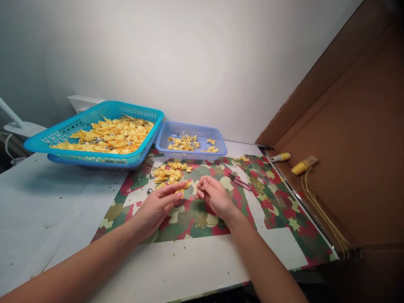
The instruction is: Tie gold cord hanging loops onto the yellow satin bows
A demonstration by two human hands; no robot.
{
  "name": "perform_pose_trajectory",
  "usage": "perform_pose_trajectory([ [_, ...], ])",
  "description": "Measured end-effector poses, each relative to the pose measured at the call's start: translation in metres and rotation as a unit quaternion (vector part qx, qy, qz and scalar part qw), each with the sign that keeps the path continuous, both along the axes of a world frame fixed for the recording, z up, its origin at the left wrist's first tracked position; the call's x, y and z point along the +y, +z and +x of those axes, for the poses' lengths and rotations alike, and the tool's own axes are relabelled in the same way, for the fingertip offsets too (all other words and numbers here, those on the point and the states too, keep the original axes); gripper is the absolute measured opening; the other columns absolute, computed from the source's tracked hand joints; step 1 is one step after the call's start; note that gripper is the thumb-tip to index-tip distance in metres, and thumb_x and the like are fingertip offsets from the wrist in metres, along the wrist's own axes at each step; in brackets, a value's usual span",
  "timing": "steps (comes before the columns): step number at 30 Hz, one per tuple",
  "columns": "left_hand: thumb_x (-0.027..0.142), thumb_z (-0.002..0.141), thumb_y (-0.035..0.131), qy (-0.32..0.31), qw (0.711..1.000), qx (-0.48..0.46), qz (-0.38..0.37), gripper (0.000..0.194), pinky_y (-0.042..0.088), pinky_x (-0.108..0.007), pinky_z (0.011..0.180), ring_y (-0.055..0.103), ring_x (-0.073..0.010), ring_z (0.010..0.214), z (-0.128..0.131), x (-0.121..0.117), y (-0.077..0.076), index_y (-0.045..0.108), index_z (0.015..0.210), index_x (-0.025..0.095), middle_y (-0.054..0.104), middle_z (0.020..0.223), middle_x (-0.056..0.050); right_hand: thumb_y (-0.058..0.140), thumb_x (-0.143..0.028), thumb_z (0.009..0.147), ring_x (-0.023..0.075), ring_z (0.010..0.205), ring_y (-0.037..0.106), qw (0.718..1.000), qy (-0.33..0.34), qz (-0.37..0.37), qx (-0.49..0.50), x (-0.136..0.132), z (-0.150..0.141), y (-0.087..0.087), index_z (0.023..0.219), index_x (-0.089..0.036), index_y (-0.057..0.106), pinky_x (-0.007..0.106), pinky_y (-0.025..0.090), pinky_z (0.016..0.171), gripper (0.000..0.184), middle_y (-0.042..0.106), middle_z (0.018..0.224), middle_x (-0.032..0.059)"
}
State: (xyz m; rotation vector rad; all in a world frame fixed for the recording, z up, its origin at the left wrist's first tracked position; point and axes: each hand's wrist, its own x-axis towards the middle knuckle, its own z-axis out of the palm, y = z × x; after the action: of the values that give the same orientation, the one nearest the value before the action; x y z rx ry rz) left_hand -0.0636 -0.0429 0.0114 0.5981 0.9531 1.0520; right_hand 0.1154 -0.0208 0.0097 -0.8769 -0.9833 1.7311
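Note:
Between its thumb and fingers, my left hand [160, 205] pinches a yellow ribbon bow [180, 192]. Just to the right, my right hand [216, 195] is closed, fingertips pressed together. A thin gold cord [202, 221] runs from those fingertips down in a loop across the mat. Beyond my left hand lies a small pile of yellow ribbon bows [173, 170], with a silver heart-shaped piece [150, 191] beside it. Thread snips [240, 182] rest on the patterned mat [186, 219], to the right of my right hand.
A turquoise basket [139, 158] full of yellow bows stands at the back left, stacked on another. Next to it is a smaller blue basket [192, 155] with some bows. At right, gold cords [325, 214] hang by a yellow spool [304, 165] on a brown cardboard panel [356, 139].

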Motion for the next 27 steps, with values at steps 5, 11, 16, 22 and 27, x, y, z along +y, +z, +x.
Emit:
perform_pose_trajectory([
  [5, 0.036, 0.056, 0.092, 0.005, 0.998, 0.031, 0.051, 0.037, 0.054, -0.021, 0.067, 0.063, -0.0128, 0.071, -0.001, 0.001, -0.006, 0.082, 0.089, 0.022, 0.075, 0.082, -0.004, 0.075, -0.059, 0.071, 0.0091, 0.057, 0.042, 0.998, 0.015, 0.042, -0.033, -0.007, -0.010, -0.003, 0.084, -0.021, 0.057, 0.031, 0.043, 0.068, 0.044, 0.042, 0.067, -0.0074],
  [11, 0.037, 0.062, 0.086, 0.017, 0.970, 0.165, 0.179, 0.022, 0.056, -0.030, 0.066, 0.065, -0.0190, 0.070, 0.001, -0.006, 0.005, 0.082, 0.080, 0.025, 0.074, 0.086, -0.005, 0.070, -0.060, 0.076, 0.0115, 0.060, 0.044, 0.996, 0.019, 0.081, -0.037, -0.016, -0.025, -0.012, 0.083, -0.023, 0.053, 0.029, 0.038, 0.064, 0.042, 0.047, 0.066, -0.0058],
  [16, 0.037, 0.061, 0.084, 0.066, 0.943, 0.230, 0.232, 0.013, 0.055, -0.028, 0.069, 0.065, -0.0214, 0.080, -0.001, -0.006, 0.008, 0.080, 0.063, 0.025, 0.071, 0.083, -0.006, 0.074, -0.062, 0.074, 0.0118, 0.065, 0.048, 0.998, 0.040, 0.051, -0.012, -0.020, -0.031, -0.014, 0.083, -0.022, 0.053, 0.028, 0.038, 0.064, 0.046, 0.054, 0.069, -0.0037],
  [22, 0.040, 0.059, 0.088, 0.016, 0.975, 0.147, 0.168, 0.030, 0.057, -0.029, 0.064, 0.065, -0.0174, 0.068, -0.002, -0.002, -0.001, 0.082, 0.084, 0.025, 0.070, 0.094, -0.004, 0.077, -0.056, 0.074, 0.0103, 0.059, 0.045, 0.998, 0.041, 0.025, 0.043, -0.021, -0.032, -0.010, 0.084, -0.022, 0.054, 0.028, 0.042, 0.065, 0.042, 0.048, 0.064, -0.0066],
  [27, 0.040, 0.065, 0.084, 0.012, 0.962, 0.176, 0.209, 0.019, 0.053, -0.025, 0.064, 0.062, -0.0170, 0.072, -0.003, -0.003, 0.000, 0.078, 0.066, 0.022, 0.067, 0.085, -0.004, 0.078, -0.056, 0.073, 0.0106, 0.060, 0.049, 0.997, 0.048, 0.015, 0.052, -0.022, -0.033, -0.014, 0.084, -0.022, 0.052, 0.027, 0.041, 0.063, 0.044, 0.055, 0.066, -0.0049],
])
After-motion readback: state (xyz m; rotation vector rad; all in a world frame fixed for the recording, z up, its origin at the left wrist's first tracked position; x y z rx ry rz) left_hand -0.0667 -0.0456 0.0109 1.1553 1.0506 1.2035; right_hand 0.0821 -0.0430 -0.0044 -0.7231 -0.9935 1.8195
